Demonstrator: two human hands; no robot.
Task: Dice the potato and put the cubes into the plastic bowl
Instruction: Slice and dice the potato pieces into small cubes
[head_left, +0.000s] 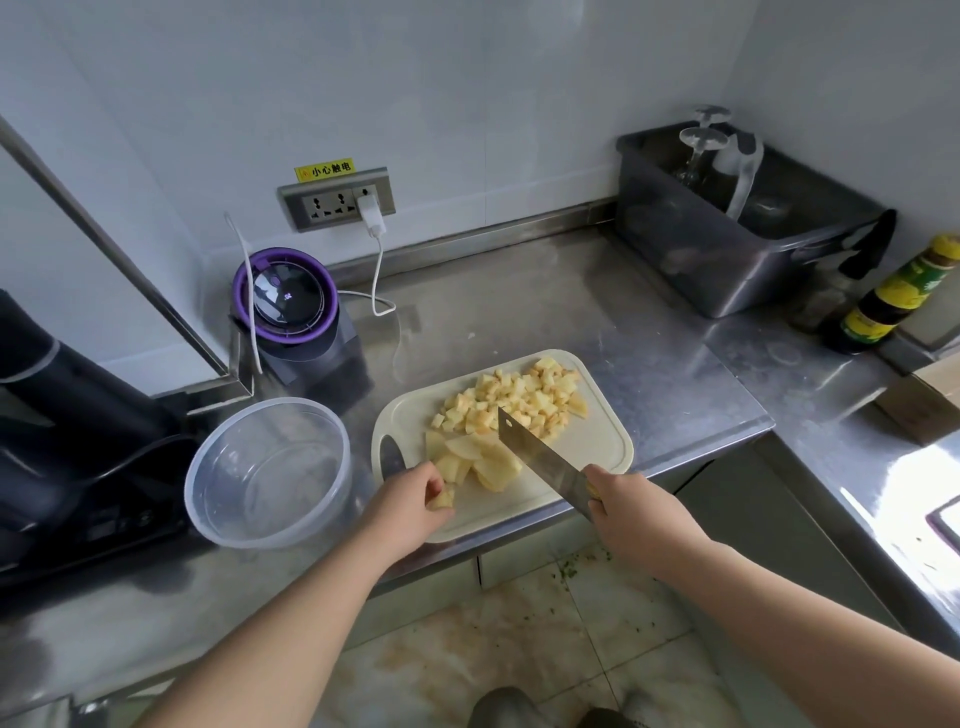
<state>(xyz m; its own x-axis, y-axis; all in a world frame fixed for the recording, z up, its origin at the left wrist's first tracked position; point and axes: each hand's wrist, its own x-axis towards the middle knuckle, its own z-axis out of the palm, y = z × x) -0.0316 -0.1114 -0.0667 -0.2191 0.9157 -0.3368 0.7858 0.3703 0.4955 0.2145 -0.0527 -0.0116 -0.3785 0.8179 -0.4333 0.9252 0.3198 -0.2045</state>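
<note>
Head view — left hand (404, 503) fingers (432, 479) pinch potato piece (442, 500); right hand (631, 506) grips knife (540, 462).

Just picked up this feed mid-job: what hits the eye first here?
The heap of yellow potato cubes on the far half of the cutting board, with bigger uncut slices nearer the person. The right hand holds a cleaver slanting over those slices, while the left hand pinches a potato piece at the board's near edge. The clear plastic bowl left of the board holds no cubes.
</note>
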